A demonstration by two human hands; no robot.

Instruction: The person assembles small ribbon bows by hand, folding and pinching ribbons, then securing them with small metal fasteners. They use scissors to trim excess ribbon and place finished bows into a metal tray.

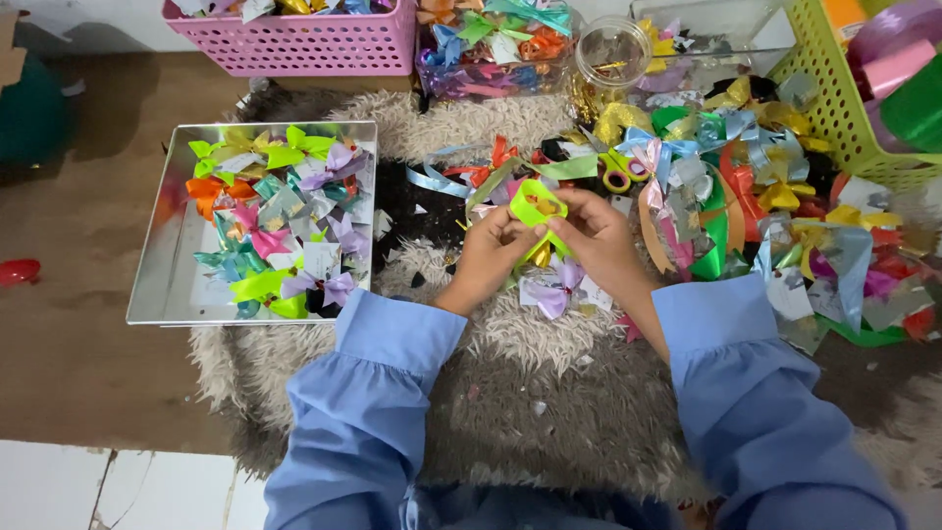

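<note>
A: The lime ribbon bow looks like glossy plastic film; the tray is mirror-bright metal.
B: Rug shaggy, matt; pink basket perhaps smooth plastic; floor dull wood.

Bare rug near the sleeves looks passable; the ribbon heap right and tray left crowd the sides.

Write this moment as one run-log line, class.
left hand: pinching lime-green shiny ribbon loop | right hand: pinching same loop | left of hands: square silver metal tray of ribbon bows | underneath: shaggy grey rug
</note>
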